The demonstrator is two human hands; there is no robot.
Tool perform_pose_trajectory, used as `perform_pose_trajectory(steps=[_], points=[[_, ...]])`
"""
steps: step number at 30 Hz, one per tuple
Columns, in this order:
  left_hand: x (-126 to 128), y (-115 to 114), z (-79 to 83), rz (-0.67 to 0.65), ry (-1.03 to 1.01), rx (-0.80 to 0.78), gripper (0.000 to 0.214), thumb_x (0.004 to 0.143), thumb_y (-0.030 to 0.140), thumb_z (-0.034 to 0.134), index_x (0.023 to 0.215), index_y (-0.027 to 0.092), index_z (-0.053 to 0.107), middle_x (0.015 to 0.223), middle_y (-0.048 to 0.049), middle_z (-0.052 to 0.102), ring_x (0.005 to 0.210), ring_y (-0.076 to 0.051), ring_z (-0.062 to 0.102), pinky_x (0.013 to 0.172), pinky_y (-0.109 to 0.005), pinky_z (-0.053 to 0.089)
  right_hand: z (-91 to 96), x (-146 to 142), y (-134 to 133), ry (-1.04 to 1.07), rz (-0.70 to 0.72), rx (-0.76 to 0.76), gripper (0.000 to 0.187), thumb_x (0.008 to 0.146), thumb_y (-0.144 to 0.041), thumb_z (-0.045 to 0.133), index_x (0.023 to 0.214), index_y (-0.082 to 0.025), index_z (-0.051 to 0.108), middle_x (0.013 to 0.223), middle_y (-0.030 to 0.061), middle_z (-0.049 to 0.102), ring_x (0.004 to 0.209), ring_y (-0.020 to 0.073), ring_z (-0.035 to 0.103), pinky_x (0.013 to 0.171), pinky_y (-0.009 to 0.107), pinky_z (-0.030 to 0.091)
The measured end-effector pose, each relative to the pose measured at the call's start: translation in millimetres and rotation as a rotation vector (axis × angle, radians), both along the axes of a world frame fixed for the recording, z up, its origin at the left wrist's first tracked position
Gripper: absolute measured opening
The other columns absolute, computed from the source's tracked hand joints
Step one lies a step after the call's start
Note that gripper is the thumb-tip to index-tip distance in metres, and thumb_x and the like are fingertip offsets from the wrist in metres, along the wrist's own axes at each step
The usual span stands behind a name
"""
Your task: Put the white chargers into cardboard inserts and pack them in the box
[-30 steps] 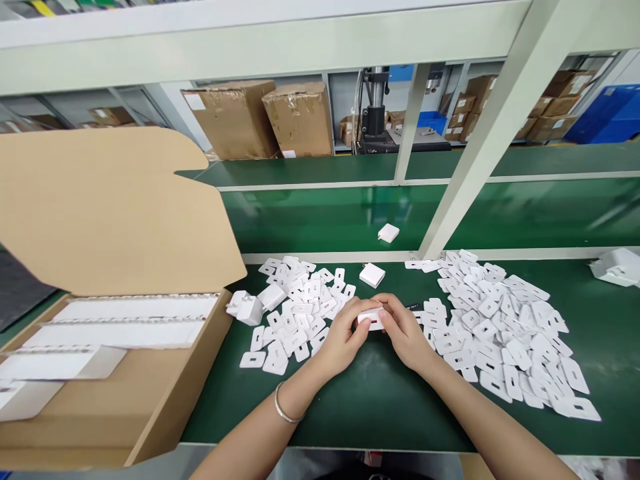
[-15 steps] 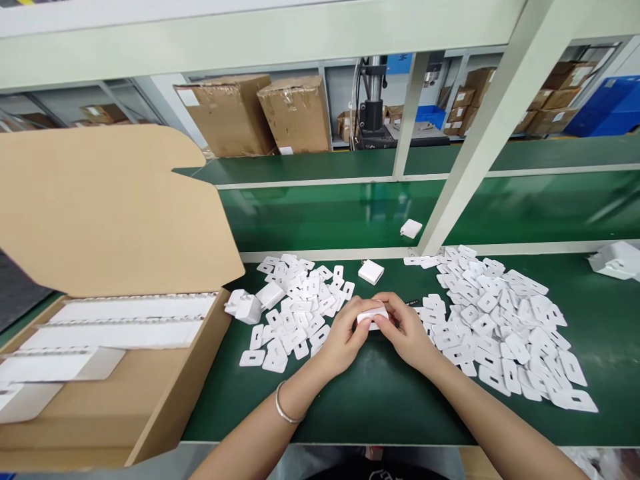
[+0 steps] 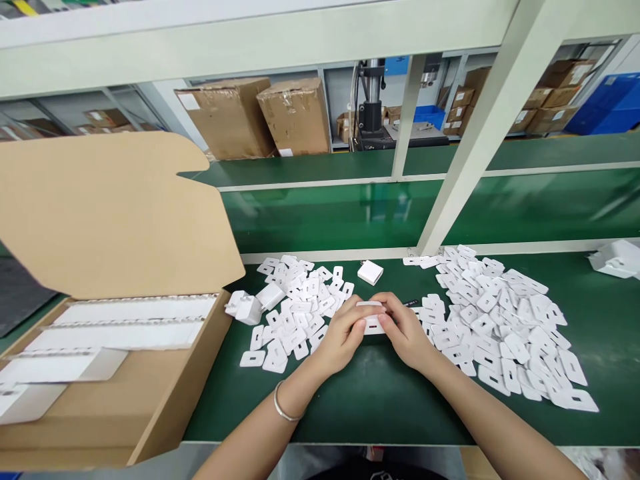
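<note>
My left hand (image 3: 341, 335) and my right hand (image 3: 406, 329) meet over the green bench and together pinch a small white charger block (image 3: 372, 323), its port face turned towards me. A silver bangle (image 3: 281, 405) circles my left wrist. Left of the hands lies a heap of several flat white tabbed pieces (image 3: 300, 308); a bigger heap of the same white pieces (image 3: 500, 324) spreads to the right. Another white charger (image 3: 371, 272) lies just beyond my hands, and two more chargers (image 3: 250, 307) rest by the left heap.
An open cardboard box (image 3: 165, 400) with white trays inside stands at the left, its flap (image 3: 110, 213) raised. A slanted white frame post (image 3: 475, 127) rises behind the right heap. White parts (image 3: 616, 259) sit at the far right. Cartons (image 3: 260, 117) stand beyond the conveyor.
The charger in my hands has been turned so its port face shows. The loose white charger on the belt behind, which drifted rightwards, is gone from view.
</note>
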State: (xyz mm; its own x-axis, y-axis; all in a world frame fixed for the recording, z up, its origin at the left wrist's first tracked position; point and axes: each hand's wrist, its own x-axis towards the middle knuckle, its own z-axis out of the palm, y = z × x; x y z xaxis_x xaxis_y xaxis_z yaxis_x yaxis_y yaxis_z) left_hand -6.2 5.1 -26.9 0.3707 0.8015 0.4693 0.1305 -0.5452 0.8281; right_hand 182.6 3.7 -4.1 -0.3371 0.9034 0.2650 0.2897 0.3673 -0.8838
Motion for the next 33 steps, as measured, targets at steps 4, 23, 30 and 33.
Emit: perform_pose_trajectory(steps=[4,23,30,33], points=[[-0.4,0.6,0.2,-0.007,-0.058,-0.092,0.045,0.11,0.052,0.04,0.136,0.027,0.068,0.119,-0.0106,0.067,0.103,-0.025,0.06,0.093,-0.042,0.05,-5.8,0.9,1.0,-0.03,-0.032,0.029,0.034,0.109,-0.054,0.043,0.116,-0.024,0.058,0.092,0.0032,0.067,0.076,0.0208,0.062,0.069,0.034,0.048],[-94.0,21.1,44.4,0.797,-0.084,-0.182,0.03,0.094,0.021,0.061,0.123,0.02,0.053,0.098,-0.0057,0.067,0.076,-0.015,0.067,0.07,-0.028,0.055,-10.4,61.9,58.4,-0.676,-0.58,-0.034,0.078,0.099,-0.072,0.034,0.14,-0.01,0.057,0.131,0.0286,0.052,0.091,0.0368,0.067,0.069,0.048,0.056],[-244.8,-42.6,77.5,1.373,0.387,-0.095,0.034,0.089,0.029,0.065,0.121,0.018,0.061,0.125,-0.015,0.067,0.123,-0.036,0.06,0.107,-0.046,0.048,-22.5,56.1,60.9,-0.703,-0.446,0.072,0.078,0.098,-0.068,0.029,0.134,-0.007,0.063,0.114,0.0246,0.06,0.117,0.0435,0.061,0.093,0.053,0.054],[-298.9,-66.1,75.9,1.546,0.828,-0.406,0.039,0.088,0.03,0.06,0.126,0.018,0.062,0.134,-0.0187,0.066,0.128,-0.041,0.06,0.105,-0.05,0.05,-17.7,59.6,60.4,-0.763,-0.488,0.089,0.078,0.097,-0.067,0.029,0.132,-0.006,0.063,0.111,0.0249,0.061,0.119,0.0463,0.06,0.091,0.054,0.054]])
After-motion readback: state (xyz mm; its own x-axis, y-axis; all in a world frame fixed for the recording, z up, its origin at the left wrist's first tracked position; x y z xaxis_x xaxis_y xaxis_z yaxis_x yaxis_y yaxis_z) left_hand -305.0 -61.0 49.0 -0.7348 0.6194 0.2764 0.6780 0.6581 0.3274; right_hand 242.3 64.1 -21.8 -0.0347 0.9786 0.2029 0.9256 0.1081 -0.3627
